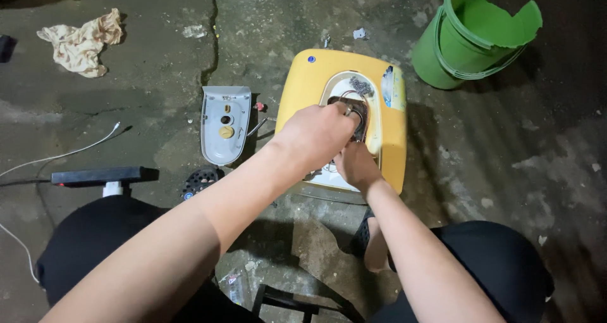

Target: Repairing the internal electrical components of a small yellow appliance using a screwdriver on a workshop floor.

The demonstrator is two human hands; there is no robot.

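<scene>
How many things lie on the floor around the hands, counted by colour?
Yellow: 1, the appliance casing that the left hand and right hand reach into
Green: 1, the broken bucket
Grey: 1, the removed cover panel
Cream: 1, the crumpled rag
Black: 1, the power strip
Total: 5

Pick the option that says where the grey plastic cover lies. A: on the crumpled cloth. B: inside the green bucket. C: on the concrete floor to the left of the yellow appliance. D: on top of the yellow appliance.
C: the grey plastic cover lies flat on the concrete floor just left of the yellow appliance, apart from the broken green bucket and the crumpled cloth.
</scene>
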